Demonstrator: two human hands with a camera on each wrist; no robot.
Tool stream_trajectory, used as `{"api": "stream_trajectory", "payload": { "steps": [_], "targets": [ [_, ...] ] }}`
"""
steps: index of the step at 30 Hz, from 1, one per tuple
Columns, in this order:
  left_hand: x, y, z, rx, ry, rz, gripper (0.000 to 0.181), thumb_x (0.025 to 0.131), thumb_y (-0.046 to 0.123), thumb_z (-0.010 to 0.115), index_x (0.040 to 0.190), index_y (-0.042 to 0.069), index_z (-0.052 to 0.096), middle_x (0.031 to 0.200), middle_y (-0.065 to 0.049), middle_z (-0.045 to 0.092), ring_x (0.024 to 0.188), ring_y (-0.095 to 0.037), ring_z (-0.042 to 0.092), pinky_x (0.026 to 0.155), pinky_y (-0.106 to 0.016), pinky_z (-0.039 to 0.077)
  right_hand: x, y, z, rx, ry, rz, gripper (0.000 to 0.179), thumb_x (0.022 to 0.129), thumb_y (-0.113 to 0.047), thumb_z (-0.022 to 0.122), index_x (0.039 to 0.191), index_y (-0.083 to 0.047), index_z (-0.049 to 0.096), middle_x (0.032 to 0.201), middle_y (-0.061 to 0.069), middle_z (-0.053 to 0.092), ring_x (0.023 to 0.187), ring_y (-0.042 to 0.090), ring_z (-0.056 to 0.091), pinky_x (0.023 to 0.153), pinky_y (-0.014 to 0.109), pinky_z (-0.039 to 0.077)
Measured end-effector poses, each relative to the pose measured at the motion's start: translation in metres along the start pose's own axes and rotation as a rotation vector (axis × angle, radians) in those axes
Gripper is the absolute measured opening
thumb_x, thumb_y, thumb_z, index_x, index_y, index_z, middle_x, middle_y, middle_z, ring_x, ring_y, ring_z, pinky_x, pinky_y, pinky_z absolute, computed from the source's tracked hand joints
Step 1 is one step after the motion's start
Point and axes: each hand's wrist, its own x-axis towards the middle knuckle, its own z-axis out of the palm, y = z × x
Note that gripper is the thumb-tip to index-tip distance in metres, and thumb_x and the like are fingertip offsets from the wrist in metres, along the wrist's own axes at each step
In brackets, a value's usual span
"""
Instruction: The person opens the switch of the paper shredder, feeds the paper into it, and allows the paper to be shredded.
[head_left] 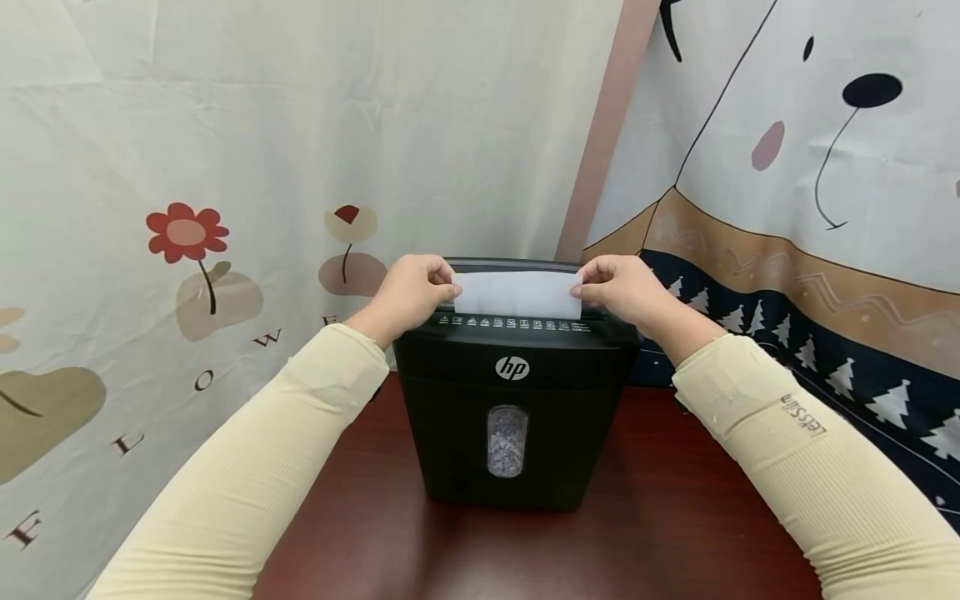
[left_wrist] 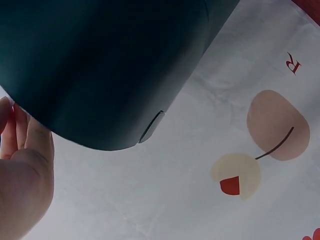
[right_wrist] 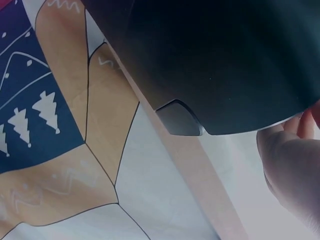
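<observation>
A black HP paper shredder [head_left: 457, 400] stands upright, with shredded paper visible behind its small oval window [head_left: 507, 442]. A white sheet of paper [head_left: 517, 294] sticks up from the slot at its top; the lower edge is out of sight inside. My left hand [head_left: 411, 296] pinches the sheet's left edge between thumb and fingers. At the right edge, my right hand [head_left: 626, 292] pinches it the same way. In both wrist views the shredder's dark body fills the upper part and hides the fingertips of the left hand [left_wrist: 27, 170] and the right hand [right_wrist: 295, 165].
The shredder rests on a dark red-brown table [head_left: 682, 492]. Behind it hangs a pale curtain [head_left: 300, 125] printed with flowers and letters. To the right is a cloth with a bear face and a band of white trees [head_left: 840, 375].
</observation>
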Motion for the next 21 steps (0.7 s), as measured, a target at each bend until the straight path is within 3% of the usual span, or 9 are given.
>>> {"api": "stream_trajectory", "payload": {
  "steps": [12, 21],
  "targets": [
    [-0.0025, -0.0028, 0.003, 0.079, -0.017, 0.048, 0.009, 0.093, 0.01, 0.063, 0.092, 0.003, 0.067, 0.091, -0.011, 0.066, 0.089, -0.026, 0.058, 0.08, -0.038, 0.048, 0.0002, 0.0069, 0.0054, -0.134, 0.01, -0.077, 0.016, 0.095, -0.01, 0.06, 0.104, 0.001, 0.068, 0.11, 0.016, 0.062, 0.1, 0.027, 0.054, 0.089, 0.041, 0.047],
    [-0.0026, -0.0039, 0.0036, 0.08, 0.018, 0.063, 0.006, 0.092, 0.008, 0.064, 0.09, 0.003, 0.067, 0.089, -0.011, 0.066, 0.088, -0.025, 0.059, 0.081, -0.037, 0.048, -0.0011, 0.0078, 0.0077, -0.232, 0.018, -0.129, 0.014, 0.094, -0.008, 0.061, 0.103, -0.001, 0.07, 0.109, 0.017, 0.065, 0.101, 0.029, 0.059, 0.092, 0.045, 0.047]
  ]
}}
